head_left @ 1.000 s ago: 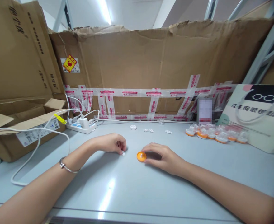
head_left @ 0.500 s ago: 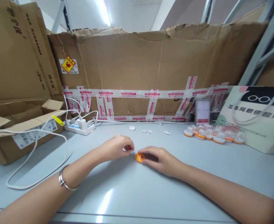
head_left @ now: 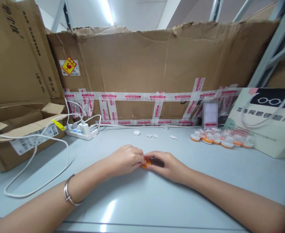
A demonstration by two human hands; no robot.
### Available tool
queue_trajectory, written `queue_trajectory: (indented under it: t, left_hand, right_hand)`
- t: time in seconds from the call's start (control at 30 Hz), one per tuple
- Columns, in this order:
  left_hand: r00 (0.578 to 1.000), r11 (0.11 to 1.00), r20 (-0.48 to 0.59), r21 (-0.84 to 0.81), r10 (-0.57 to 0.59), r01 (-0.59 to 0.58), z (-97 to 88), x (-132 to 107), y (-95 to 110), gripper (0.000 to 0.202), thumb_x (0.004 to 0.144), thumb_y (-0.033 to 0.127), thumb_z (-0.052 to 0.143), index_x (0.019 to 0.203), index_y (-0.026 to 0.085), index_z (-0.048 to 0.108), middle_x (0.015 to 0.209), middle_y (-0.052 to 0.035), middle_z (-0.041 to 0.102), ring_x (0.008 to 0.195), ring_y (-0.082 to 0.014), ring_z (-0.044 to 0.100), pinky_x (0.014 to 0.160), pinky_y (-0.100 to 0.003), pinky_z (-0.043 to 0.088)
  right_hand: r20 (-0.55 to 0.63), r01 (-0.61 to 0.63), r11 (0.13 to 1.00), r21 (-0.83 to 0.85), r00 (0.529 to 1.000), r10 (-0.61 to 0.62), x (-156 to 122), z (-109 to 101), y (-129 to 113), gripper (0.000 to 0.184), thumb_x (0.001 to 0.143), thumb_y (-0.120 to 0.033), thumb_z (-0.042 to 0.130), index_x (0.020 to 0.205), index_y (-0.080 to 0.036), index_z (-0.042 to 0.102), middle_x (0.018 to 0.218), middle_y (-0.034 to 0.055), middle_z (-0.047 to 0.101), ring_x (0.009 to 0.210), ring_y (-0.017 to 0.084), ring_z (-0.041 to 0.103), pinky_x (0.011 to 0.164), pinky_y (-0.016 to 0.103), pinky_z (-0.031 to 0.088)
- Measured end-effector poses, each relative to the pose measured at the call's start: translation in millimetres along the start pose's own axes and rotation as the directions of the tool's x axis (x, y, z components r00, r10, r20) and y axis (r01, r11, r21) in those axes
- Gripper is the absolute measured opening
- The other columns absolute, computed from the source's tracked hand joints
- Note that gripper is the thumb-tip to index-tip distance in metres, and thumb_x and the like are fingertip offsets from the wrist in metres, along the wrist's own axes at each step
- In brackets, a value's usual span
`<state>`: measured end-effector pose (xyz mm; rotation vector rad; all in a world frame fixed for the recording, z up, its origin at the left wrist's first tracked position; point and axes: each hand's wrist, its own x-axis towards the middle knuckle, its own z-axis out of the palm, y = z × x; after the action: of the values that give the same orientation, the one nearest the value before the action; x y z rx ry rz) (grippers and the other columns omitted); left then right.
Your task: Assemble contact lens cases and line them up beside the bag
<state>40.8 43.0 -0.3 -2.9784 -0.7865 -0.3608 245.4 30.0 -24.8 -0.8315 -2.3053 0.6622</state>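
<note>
An orange round plastic part (head_left: pixel 146 164), like a shallow cup or cap, rests on the grey table. Its right edge sits between the thumb and fingers of my right hand (head_left: pixel 170 166), which is closed on it. From the left, my left hand (head_left: pixel 126 160) reaches over the part with its fingertips pinched together against its inside. Whatever those fingertips hold, if anything, is too small and covered to make out. Beyond the hands lie a white ring-shaped part (head_left: pixel 136 133), several small white pieces (head_left: pixel 152 136) and a clear piece (head_left: pixel 165 127).
Several clear-topped orange-and-white assemblies (head_left: pixel 227 142) cluster at the right, before a phone-like screen (head_left: pixel 210 114) and a paper bag (head_left: pixel 261 123). At left are a power strip (head_left: pixel 84 132), a looping white cable (head_left: pixel 67 155) and an open carton (head_left: pixel 1 155). Cardboard (head_left: pixel 137 61) walls the back.
My left hand has moved right and slightly down, bringing its pinched fingertips onto the orange part. My right hand keeps its hold in the same place. The view has shifted slightly.
</note>
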Motion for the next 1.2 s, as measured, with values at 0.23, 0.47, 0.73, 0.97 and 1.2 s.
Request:
queue_trajectory:
  t: [0.23,0.47,0.73,0.97,1.2]
  left_hand:
    - [0.998,0.995,0.052,-0.102,-0.017,0.022,-7.1,-3,1,0.022,0.081,0.013,0.049,0.090,0.022,0.066,0.091,-0.0029,0.066,0.083,-0.0162,0.060,0.080,-0.028,0.041]
    - [0.995,0.952,0.080,-0.295,-0.057,0.078,-13.0,-7,2,0.022,0.078,0.011,0.052,0.091,0.020,0.067,0.099,-0.0043,0.060,0.092,-0.0161,0.056,0.086,-0.027,0.041]
    - [0.971,0.906,0.155,-0.357,-0.184,0.228,-27.7,-12,-24,0.020,0.075,0.031,0.060,0.090,0.019,0.065,0.088,-0.0034,0.060,0.082,-0.0156,0.056,0.075,-0.025,0.042]
    - [0.863,0.808,0.366,-0.348,-0.349,0.475,-18.8,-16,-38,0.024,0.064,0.032,0.067,0.083,0.018,0.062,0.073,-0.0007,0.063,0.065,-0.0139,0.057,0.054,-0.020,0.040]
    - [0.908,0.877,0.241,-0.266,-0.342,0.401,-20.1,-15,-29,0.014,0.065,0.015,0.054,0.072,0.017,0.066,0.067,-0.0007,0.066,0.059,-0.0127,0.057,0.053,-0.020,0.039]
  right_hand:
    - [0.008,0.000,1.000,0.000,1.000,0.000,-1,0,2,0.027,0.081,-0.027,0.056,0.107,-0.022,0.059,0.100,0.0030,0.065,0.090,0.015,0.060,0.082,0.028,0.048]
    - [0.011,-0.006,0.998,0.061,1.000,0.005,-1,1,-3,0.030,0.081,-0.028,0.056,0.110,-0.021,0.056,0.102,0.0041,0.064,0.092,0.015,0.060,0.084,0.029,0.048]
    - [-0.017,-0.063,0.997,0.045,0.998,0.064,0,2,-3,0.027,0.080,-0.028,0.056,0.105,-0.020,0.058,0.103,0.0044,0.064,0.091,0.015,0.061,0.084,0.031,0.049]
    - [-0.015,-0.020,1.000,-0.003,1.000,0.020,0,0,-2,0.028,0.079,-0.029,0.058,0.106,-0.021,0.058,0.103,0.0046,0.063,0.092,0.015,0.060,0.084,0.030,0.048]
    - [-0.136,-0.030,0.999,-0.023,0.990,0.027,-1,-4,-6,0.025,0.081,-0.034,0.055,0.101,-0.020,0.059,0.102,0.0057,0.064,0.093,0.017,0.060,0.084,0.030,0.048]
